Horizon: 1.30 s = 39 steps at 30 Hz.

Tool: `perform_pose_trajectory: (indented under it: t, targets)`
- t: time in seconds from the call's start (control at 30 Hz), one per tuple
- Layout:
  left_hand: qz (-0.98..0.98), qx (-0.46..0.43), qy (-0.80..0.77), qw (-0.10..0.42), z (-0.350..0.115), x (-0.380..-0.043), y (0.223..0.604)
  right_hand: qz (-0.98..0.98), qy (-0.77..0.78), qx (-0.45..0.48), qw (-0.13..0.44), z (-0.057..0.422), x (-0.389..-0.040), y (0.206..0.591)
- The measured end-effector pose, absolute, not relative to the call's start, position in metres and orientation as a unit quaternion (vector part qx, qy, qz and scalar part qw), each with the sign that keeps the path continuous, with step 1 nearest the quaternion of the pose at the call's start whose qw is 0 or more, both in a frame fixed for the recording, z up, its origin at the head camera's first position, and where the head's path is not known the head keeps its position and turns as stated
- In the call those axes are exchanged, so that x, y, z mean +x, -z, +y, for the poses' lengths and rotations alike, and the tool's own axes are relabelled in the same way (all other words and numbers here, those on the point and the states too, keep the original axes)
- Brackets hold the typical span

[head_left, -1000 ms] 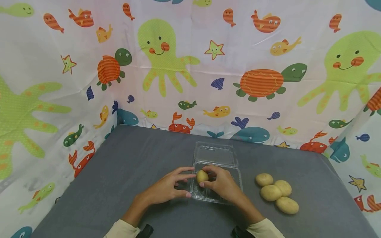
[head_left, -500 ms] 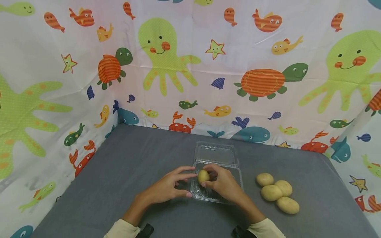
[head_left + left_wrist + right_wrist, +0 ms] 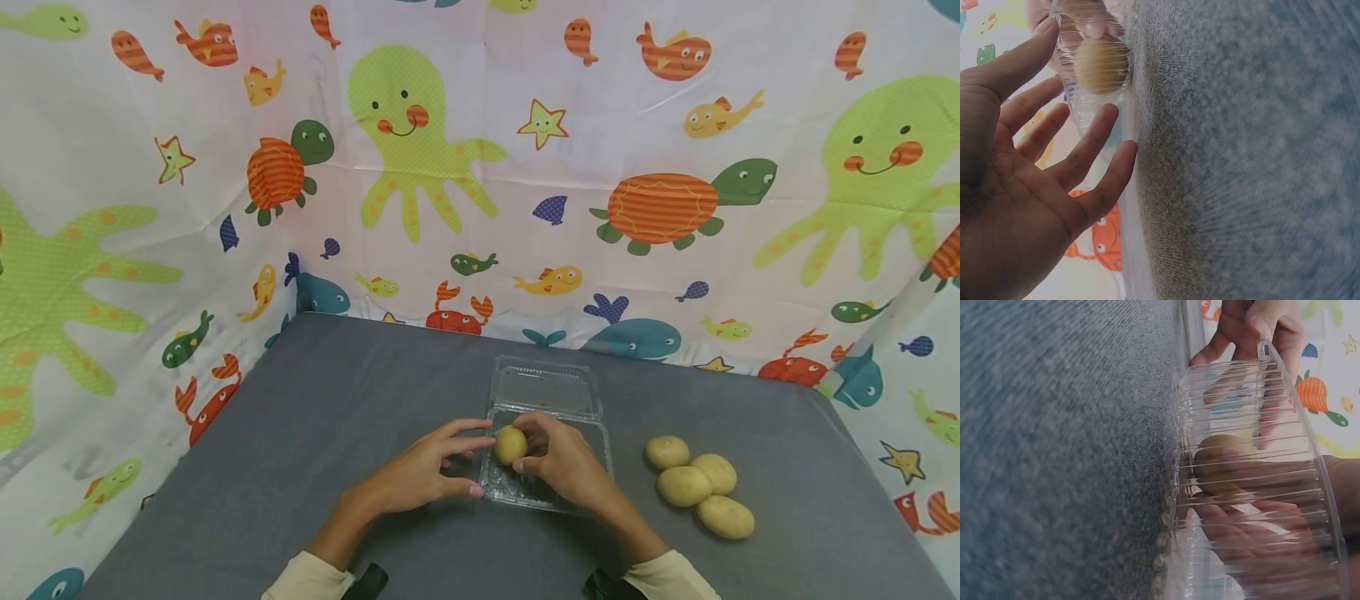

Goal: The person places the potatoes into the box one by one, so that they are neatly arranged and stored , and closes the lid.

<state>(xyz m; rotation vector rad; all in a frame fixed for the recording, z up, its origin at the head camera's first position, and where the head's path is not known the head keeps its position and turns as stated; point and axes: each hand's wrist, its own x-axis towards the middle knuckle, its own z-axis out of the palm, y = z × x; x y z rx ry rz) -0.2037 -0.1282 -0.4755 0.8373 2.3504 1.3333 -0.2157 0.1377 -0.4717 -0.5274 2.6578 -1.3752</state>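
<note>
A clear plastic clamshell container lies with its lid folded back away from me. Inside its left part is a potato, seen through the ribbed wall in the left wrist view. My right hand reaches into the container, its curled fingers and thumb at the potato's right side, lightly holding it. To the left, my left hand stands with spread, extended fingers by the container's left edge, its thumb at the rim. In the right wrist view, the ribbed wall blurs the right hand's fingertips.
Several loose potatoes lie grouped on the grey tabletop, right of the container. A white curtain printed with sea animals encloses the back and both sides.
The potato shifts very slightly, and my right thumb has drawn back a little to the right, so more of the potato shows. The left hand stays in place.
</note>
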Motion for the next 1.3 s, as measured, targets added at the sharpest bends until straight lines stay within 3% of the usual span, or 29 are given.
perform_pose_trajectory:
  t: [1.3]
  targets:
    - [0.822,0.290,-0.464,0.156,-0.1280,-0.2024,0.4760,0.887,0.439,-0.135,0.046,0.1441,-0.2150,0.4713]
